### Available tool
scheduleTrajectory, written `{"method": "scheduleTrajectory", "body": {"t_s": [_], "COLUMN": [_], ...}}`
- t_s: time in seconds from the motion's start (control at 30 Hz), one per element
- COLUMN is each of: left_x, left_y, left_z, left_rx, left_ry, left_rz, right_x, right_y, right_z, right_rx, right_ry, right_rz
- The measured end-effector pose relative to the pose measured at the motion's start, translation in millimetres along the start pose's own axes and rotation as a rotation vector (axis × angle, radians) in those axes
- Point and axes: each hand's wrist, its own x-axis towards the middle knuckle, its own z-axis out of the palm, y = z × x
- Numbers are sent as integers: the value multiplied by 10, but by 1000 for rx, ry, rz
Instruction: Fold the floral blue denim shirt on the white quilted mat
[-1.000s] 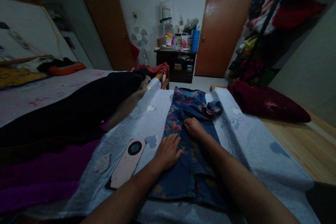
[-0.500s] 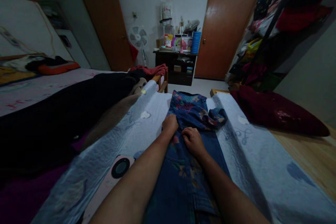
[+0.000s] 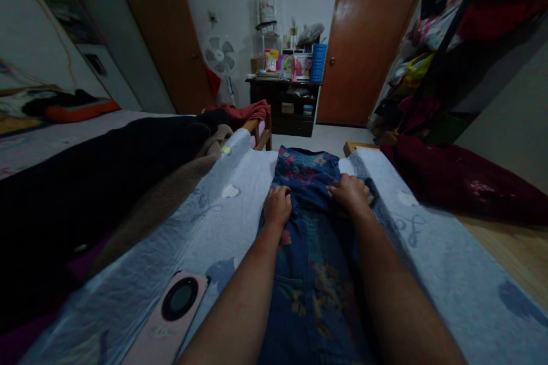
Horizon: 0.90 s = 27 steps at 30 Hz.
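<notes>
A blue denim garment (image 3: 306, 234) with printed flowers lies lengthwise in front of me on a pale blue-white sheet (image 3: 252, 177). My left hand (image 3: 277, 205) is closed on its left edge, fingers curled into the fabric. On the opposite side my right hand (image 3: 351, 191) grips a bunched fold near the right edge; part of that fold is hidden beneath the fingers. The near end of the garment runs out of view between my forearms. Left of my left forearm lies a pink phone (image 3: 165, 319) with a round black camera ring.
Dark clothing (image 3: 98, 177) is heaped on the left bed. A maroon cushion-like bundle (image 3: 462, 182) rests at the right, by a wooden surface (image 3: 509, 245). A fan (image 3: 220, 57), a dark cabinet (image 3: 282, 105) and a wooden door (image 3: 359, 40) stand at the back.
My right hand has moved right and away from me, from the garment's middle to its right edge, and the folded part there lies flatter. My left hand stays near its left edge.
</notes>
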Motion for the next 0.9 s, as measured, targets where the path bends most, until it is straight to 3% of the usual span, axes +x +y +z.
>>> {"method": "scheduleTrajectory", "body": {"t_s": [0.1,0.17,0.23,0.37,0.43,0.5,0.57,0.67,0.77,0.83,0.9], "left_x": [18,30,40,34,17,-3,-16,-19,-13,-8,-4], "left_y": [-10,-18,-27,-34,-27,-12,9,32,32,26,24], "left_z": [7,13,22,52,70,80,80,72,72,75,73], "left_rx": [-15,-19,-22,21,98,180,233,254,245,240,236], "left_ry": [-18,-41,-74,-146,-185,-224,-247,-263,-263,-263,-268], "left_rz": [27,41,53,77,87,86,75,62,61,58,53], "right_x": [103,180,259,361,373,360,318,180,-6,-90,-96], "right_y": [145,216,248,216,206,221,233,152,-42,-151,-190], "right_z": [18,-24,-90,-118,-56,2,13,-49,-64,-11,60], "right_rx": [-105,-122,-82,-25,-63,-120,-148,-104,-61,-82,-114], "right_ry": [-226,-282,-225,101,137,103,158,277,44,-22,-1], "right_rz": [-30,-114,-186,-142,-111,-149,-204,-383,-776,-846,-837]}}
